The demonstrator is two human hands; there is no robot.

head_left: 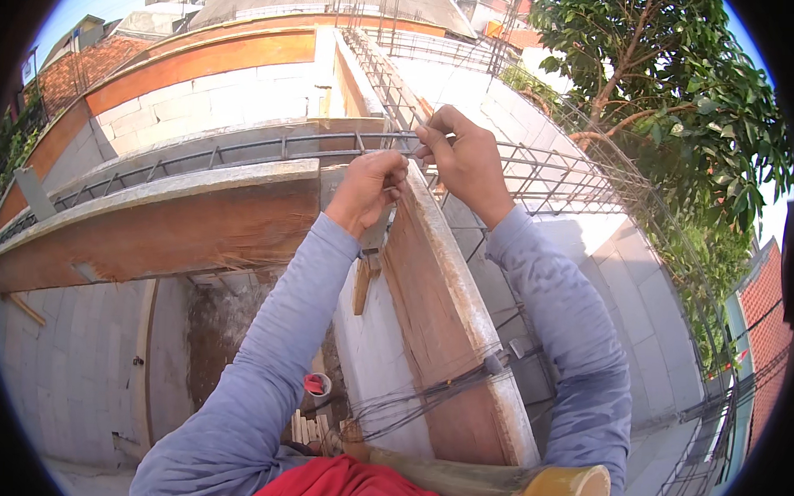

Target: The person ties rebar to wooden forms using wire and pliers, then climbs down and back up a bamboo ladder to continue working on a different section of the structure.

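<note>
Both hands are raised at the corner where long steel reinforcing bars point(269, 146) meet between plywood formwork boards. My left hand point(368, 193) has its fingers curled together just below the bars; what they hold, if anything, is too small to make out. Close by on the right, my right hand point(471, 167) pinches at the bars with thumb and forefinger, and the thing in that pinch cannot be told. Below the hands, a plywood board point(430, 315) with a pale, rough top edge runs toward me. Another board point(170, 227) extends left.
A bundle of thin dark wire point(418, 404) hangs over the near board. A thick bamboo pole point(459, 477) lies across in front of my body. Far below on the left are a floor and a small white bucket point(320, 385). Tied rebar point(565, 180) and a tree point(673, 91) are at right.
</note>
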